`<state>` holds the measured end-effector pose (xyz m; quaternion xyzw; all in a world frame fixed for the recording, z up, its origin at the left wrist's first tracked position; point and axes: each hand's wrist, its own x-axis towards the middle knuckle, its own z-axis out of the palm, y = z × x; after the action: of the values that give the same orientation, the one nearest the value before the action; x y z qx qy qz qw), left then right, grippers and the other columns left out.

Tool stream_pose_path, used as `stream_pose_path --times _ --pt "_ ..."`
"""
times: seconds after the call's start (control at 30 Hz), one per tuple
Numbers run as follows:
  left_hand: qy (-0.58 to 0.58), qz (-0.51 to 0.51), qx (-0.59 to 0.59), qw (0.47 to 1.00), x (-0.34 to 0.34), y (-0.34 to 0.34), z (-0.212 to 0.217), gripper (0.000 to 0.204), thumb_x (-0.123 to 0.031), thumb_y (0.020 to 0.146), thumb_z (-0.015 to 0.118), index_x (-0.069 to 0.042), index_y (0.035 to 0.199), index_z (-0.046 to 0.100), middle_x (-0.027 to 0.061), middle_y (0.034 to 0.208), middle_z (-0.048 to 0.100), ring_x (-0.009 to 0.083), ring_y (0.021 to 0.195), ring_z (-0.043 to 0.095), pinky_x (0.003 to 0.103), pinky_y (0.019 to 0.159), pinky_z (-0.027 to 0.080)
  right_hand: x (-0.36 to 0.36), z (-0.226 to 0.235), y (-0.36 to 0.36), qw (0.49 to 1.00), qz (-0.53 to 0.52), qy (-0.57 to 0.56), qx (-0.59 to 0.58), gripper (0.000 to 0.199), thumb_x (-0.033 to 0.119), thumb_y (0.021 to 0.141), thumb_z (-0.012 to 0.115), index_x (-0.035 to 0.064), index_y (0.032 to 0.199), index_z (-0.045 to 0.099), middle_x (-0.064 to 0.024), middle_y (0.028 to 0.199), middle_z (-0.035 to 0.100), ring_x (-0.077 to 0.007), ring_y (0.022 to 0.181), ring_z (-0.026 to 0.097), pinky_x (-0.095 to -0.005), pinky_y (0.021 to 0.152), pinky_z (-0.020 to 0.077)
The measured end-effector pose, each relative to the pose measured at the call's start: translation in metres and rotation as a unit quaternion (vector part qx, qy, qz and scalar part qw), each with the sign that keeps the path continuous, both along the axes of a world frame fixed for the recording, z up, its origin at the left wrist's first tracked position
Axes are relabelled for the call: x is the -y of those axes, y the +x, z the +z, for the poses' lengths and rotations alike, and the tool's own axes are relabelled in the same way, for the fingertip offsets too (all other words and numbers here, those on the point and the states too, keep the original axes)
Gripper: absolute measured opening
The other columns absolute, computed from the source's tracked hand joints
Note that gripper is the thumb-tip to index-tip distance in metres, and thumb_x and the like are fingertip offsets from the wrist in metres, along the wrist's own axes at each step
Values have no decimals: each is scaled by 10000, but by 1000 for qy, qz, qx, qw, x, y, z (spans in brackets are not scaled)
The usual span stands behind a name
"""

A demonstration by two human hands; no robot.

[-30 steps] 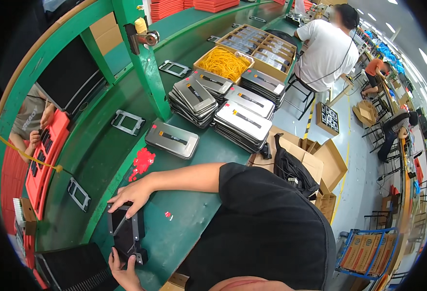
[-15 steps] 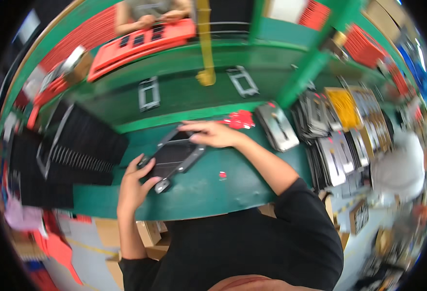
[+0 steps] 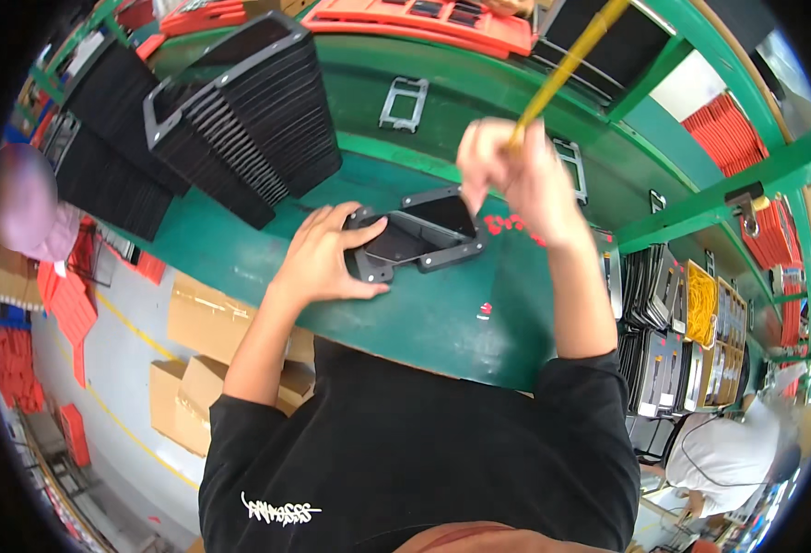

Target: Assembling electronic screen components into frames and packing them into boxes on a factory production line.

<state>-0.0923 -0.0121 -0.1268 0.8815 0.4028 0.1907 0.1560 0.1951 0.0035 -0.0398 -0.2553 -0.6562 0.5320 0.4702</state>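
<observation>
Fingers and thumb of my left hand (image 3: 318,258) are closed on the left end of a black rectangular frame (image 3: 452,256). The frame lies on the green tabletop (image 3: 405,323), with dark openings and small round holes or fasteners along its rim. My right hand (image 3: 530,189) is raised above the frame's far right side and smeared by motion. It meets the lower end of a yellow hanging strap or hose (image 3: 571,64), and blur hides whether the fingers grip it. Small red pieces (image 3: 498,224) lie beyond the frame, partly behind my right forearm. Another red piece (image 3: 486,309) sits nearer me.
Tall stacks of black frames (image 3: 267,120) stand at the left. Grey bracket frames (image 3: 404,103) lie on the far ledge. A green post (image 3: 710,207) crosses at the right, near stacked flat parts (image 3: 650,369) and a yellow-filled bin (image 3: 700,304). A co-worker (image 3: 719,461) is at lower right.
My right hand has left the black frame and risen to the yellow strap's lower end. My left hand still holds the frame, which has turned. The whole view has swung round.
</observation>
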Motion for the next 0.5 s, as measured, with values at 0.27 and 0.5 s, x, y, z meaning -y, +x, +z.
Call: stream_pose_path --times 0.27,0.5 --pt "-152 -10 95 984 -48 -13 -10 789 -412 566 906 -148 1287 724 262 1272 643 411 1160 637 429 1057 477 52 -103 -48 981 -25 116 156 524 410 1086 379 1 768 457 -126 854 553 -226 746 553 -342 681 465" --pt "-25 -2 65 998 -28 -7 -19 775 -426 565 896 -181 1282 733 241 1283 639 401 1150 629 454 1045 467 71 -134 -67 990 -61 76 106 415 225 1083 388 -18 761 488 -138 824 525 -250 677 538 -362 657 491"
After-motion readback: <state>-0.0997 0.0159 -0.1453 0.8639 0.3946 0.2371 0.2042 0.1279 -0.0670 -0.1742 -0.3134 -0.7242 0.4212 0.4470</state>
